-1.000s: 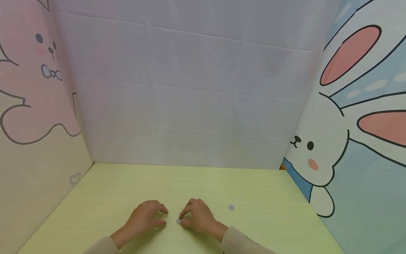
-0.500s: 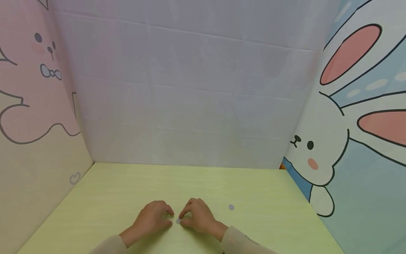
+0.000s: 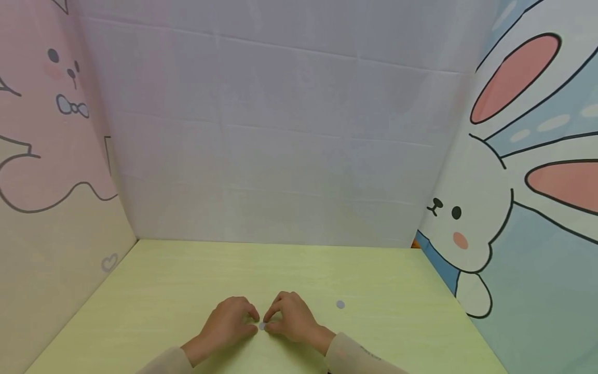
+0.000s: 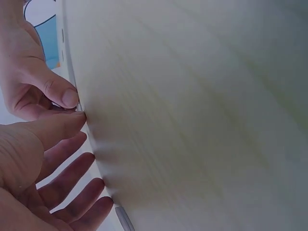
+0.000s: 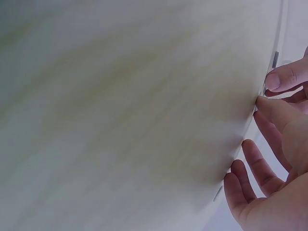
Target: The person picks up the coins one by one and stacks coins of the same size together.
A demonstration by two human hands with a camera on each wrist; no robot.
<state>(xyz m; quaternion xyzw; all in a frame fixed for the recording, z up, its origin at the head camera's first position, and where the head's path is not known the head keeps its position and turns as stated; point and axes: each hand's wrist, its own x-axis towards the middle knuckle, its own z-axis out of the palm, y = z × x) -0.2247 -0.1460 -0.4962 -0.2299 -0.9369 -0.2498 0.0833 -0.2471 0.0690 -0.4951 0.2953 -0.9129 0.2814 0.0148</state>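
A small flat grey disc [image 3: 262, 326] lies on the pale yellow table between the two hands. My right hand [image 3: 294, 319] has its bent index finger and thumb at the disc's right edge, pinching it. From the left, my left hand [image 3: 229, 324] reaches in, its thumb and index fingertips right at the disc's other side. In the left wrist view, the left fingers [image 4: 72, 180] are spread with their tips down at the table surface, and the right thumb [image 4: 70, 98] faces them. The fingertips hide part of the disc.
A second grey disc [image 3: 340, 304] lies on the table [image 3: 196, 265] to the right of the right hand. Behind stands a white cloth wall [image 3: 280, 145]. A pink-figure panel [image 3: 51, 135] borders the left, a rabbit panel [image 3: 486, 208] the right.
My left hand has moved right, towards the disc, and its fingertips are now close to it. The right hand stays in place at the disc.
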